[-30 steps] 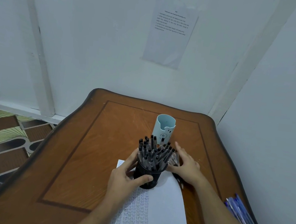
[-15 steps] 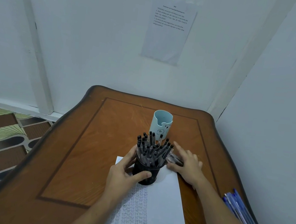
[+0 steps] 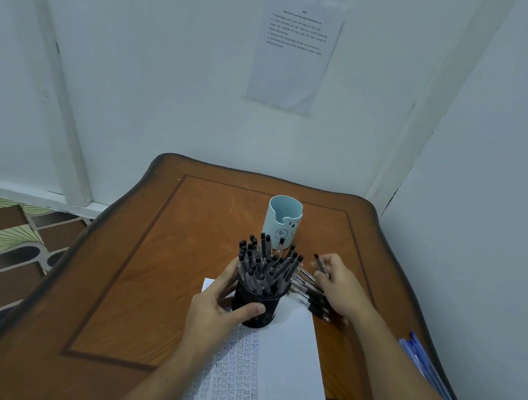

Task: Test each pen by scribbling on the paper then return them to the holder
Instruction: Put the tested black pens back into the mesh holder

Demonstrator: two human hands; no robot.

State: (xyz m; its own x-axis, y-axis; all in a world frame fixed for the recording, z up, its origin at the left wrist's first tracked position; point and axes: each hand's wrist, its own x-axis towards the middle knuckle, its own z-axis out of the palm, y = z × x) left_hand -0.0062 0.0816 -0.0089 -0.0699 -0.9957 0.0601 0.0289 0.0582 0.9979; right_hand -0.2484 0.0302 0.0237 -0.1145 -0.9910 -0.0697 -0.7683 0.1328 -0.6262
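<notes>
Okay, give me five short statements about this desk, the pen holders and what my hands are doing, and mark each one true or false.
1. The left hand grips the black holder. True.
2. The black holder is empty. False: it is packed with black-capped pens.
3. The right hand pinches a pen. True.
4. The light blue holder lies on its side. False: it stands upright, behind the black holder.
5. Blue pens lie at the right edge of the table. True.
</notes>
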